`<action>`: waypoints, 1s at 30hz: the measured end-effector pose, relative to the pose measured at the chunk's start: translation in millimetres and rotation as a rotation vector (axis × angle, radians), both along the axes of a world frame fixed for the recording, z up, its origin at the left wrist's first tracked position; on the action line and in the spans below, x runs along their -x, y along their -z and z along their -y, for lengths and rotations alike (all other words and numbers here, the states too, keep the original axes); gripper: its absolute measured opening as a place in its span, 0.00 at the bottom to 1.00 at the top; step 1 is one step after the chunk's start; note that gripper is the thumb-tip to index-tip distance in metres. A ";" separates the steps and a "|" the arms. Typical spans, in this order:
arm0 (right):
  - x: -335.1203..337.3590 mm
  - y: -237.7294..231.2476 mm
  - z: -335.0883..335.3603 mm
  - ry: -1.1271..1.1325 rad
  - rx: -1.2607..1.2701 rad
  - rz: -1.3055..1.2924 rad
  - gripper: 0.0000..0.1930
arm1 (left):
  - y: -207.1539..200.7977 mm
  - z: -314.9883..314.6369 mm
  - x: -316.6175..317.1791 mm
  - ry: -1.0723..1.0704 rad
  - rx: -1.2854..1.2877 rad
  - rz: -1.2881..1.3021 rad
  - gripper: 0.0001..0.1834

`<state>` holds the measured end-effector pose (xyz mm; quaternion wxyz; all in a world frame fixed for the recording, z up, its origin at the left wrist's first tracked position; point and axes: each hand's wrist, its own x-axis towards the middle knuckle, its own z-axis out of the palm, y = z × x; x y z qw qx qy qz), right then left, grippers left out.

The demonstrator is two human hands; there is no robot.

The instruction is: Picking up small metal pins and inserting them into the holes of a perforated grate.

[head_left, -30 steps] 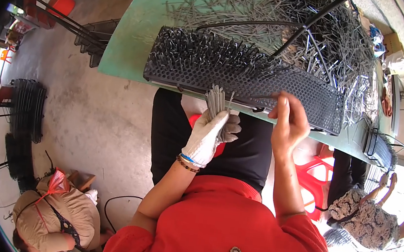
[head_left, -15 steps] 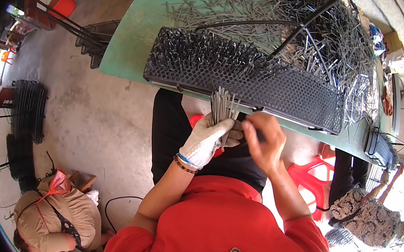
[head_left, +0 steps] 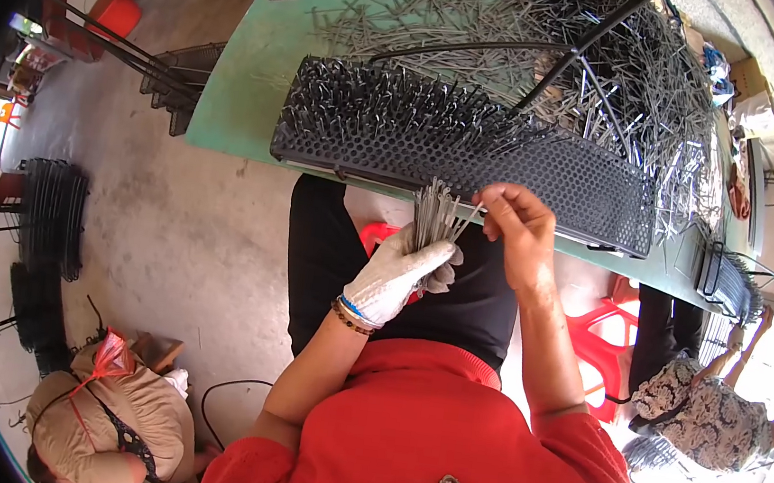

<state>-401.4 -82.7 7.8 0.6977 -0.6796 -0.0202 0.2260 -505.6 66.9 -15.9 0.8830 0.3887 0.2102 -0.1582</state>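
Note:
My left hand, in a white glove, grips a bundle of thin metal wire pins that stands upright just below the table edge. My bare right hand pinches one pin at the top of that bundle, fingers closed on it. Right above both hands lies a long black perforated tray on the green table. Its left half is filled with upright pins; its right half shows bare holes.
A big loose heap of wire pins and black rods cover the table behind the tray. Red plastic stools stand under me. A person in tan clothes crouches at lower left, another person at right. Black wire racks lie on the floor.
My right hand came down from the tray's front edge to the bundle in my left hand and has closed on a pin; it now lifts slightly. The left hand stayed put.

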 end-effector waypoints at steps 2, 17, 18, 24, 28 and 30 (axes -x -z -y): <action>-6.5 -6.5 -1.0 0.040 -0.094 0.030 0.07 | 0.9 -0.6 -1.3 -0.017 -0.004 0.002 0.11; -53.2 3.3 -26.7 0.296 -0.051 0.599 0.07 | 4.9 0.6 -7.0 -0.174 -0.025 -0.002 0.11; -53.3 5.3 -26.6 0.295 -0.052 0.598 0.07 | 5.9 0.5 -6.2 -0.174 -0.014 -0.010 0.11; -50.9 2.7 -30.6 0.268 0.120 0.774 0.07 | 7.9 0.7 -5.2 -0.159 0.007 -0.028 0.13; -44.3 -10.4 -33.2 0.195 0.352 0.934 0.07 | 6.0 0.5 -8.0 -0.112 0.019 0.025 0.12; -42.0 -15.0 -36.2 0.130 0.444 0.956 0.06 | 7.8 -0.1 -7.3 -0.117 0.027 0.017 0.12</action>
